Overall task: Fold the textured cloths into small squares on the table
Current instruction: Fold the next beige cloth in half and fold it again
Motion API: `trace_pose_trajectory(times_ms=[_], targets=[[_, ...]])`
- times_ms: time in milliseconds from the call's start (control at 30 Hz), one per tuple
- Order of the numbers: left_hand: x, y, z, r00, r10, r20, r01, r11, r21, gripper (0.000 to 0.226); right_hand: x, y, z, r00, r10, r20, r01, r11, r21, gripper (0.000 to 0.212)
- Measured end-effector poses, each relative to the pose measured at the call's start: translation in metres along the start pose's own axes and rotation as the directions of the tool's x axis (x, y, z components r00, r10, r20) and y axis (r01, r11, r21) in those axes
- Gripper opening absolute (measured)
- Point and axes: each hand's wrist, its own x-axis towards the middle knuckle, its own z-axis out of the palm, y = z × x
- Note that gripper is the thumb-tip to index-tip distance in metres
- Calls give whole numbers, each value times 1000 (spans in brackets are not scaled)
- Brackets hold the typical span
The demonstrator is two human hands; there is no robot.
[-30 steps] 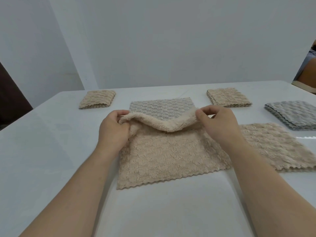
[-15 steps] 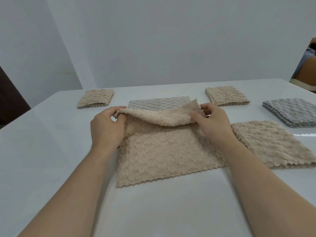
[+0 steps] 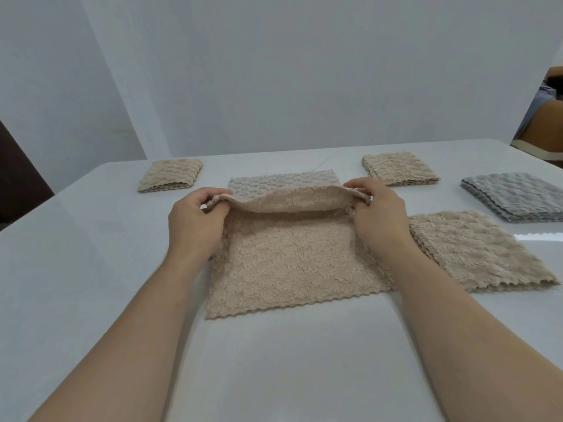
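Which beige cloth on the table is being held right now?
The beige cloth in the middle: the left hand and right hand pinch its lifted far corners; the rest lie untouched.

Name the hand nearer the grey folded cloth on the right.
Right. The right hand pinches a far corner of the beige cloth, left of the grey folded cloth; the left hand pinches the other, farther left.
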Motion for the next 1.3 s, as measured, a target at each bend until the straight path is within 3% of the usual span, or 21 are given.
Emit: trace_pose_trajectory(times_ms=[200,467,667,1300], targets=[[-10,12,-5,997,-65,47,65,998,-9,24,-8,-4,-8,996,85,-4,-85,995,-52,37],[-41,29,-40,967,17,253,-62,984,170,32,-22,-21,-44,990,-42,135,79,957,-279,33],[-74,12,-60,946,57,319,-160,938,308,26,-59,-5,-58,978,-27,207,88,953,-289,31],[-104,-4,-67,880,167,445,-367,835,410,25,-90,32,-55,948,-218,231,285,907,-312,28]])
